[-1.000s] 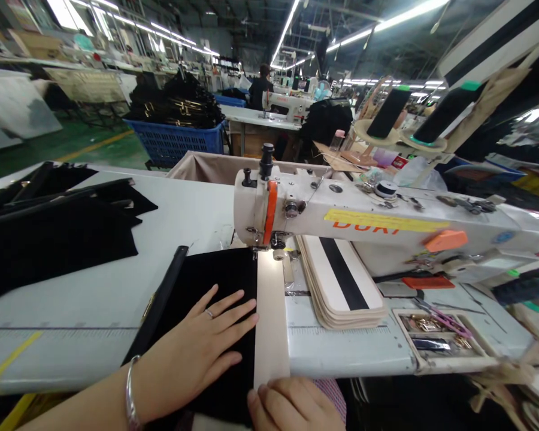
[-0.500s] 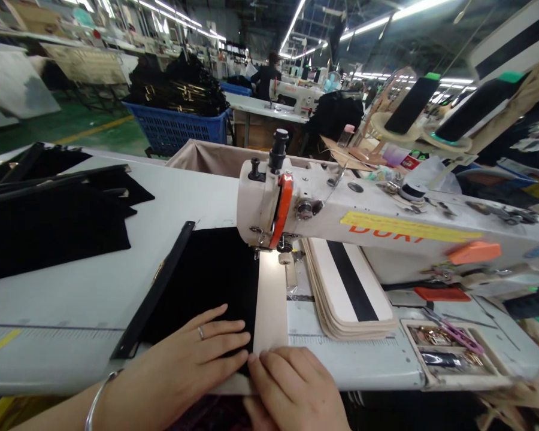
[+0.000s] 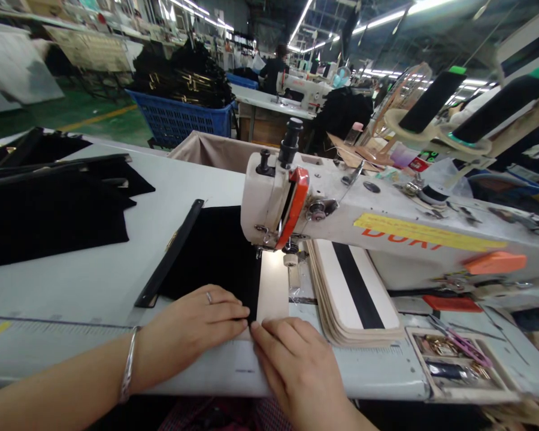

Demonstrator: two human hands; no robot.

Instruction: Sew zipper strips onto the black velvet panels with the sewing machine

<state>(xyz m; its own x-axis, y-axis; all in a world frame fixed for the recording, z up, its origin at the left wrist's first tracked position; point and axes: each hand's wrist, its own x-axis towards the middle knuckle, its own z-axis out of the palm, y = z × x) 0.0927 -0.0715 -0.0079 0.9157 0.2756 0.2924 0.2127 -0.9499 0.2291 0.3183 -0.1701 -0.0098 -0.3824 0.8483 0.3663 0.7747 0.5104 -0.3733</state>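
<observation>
My left hand [image 3: 197, 326] lies on the near part of a black fabric piece [image 3: 215, 257], fingers stretched out toward its right edge. My right hand [image 3: 296, 359] has its fingers bent together at the near end of a beige strip [image 3: 273, 293], right where it meets the black fabric; the thumb is partly hidden. Both pieces run up beneath the head of a sewing machine [image 3: 269, 197], with the seam line by the needle and presser foot. A dark bar-like edge [image 3: 170, 254] with a metal piece runs along the fabric's left side.
Right of the strip rests a stack of white panels with a black stripe [image 3: 357, 287]. A small tray [image 3: 458, 389] holds metal parts and pink-handled snips [image 3: 469, 347]. More black pieces [image 3: 54, 209] lie at left. Behind stand a blue crate [image 3: 179, 120] and thread cones [image 3: 433, 102].
Fabric and strip have moved away from me, further under the machine head. Both hands moved forward with them, and more bare table shows in front. The view has shifted slightly.
</observation>
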